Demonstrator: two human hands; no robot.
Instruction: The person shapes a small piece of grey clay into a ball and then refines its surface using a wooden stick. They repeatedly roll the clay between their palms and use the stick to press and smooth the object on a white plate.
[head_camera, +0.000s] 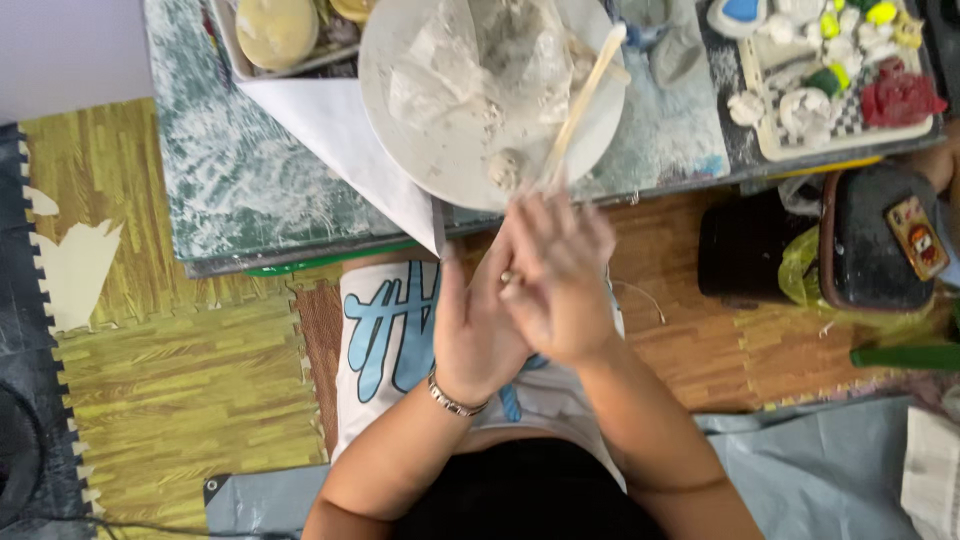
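Note:
My left hand lies palm up over my lap, a metal bracelet on its wrist. My right hand lies flat on top of it, palm down, and a small lump of pale clay shows between the two palms. Just beyond my fingers a round white plate sits on the low table. It holds a crumpled clear plastic bag, a small clay ball and a wooden stick leaning over its rim.
The low table is dusted white, with a white sheet under the plate. A tray of small painted clay figures stands at the right. A dark bag sits on the floor mats.

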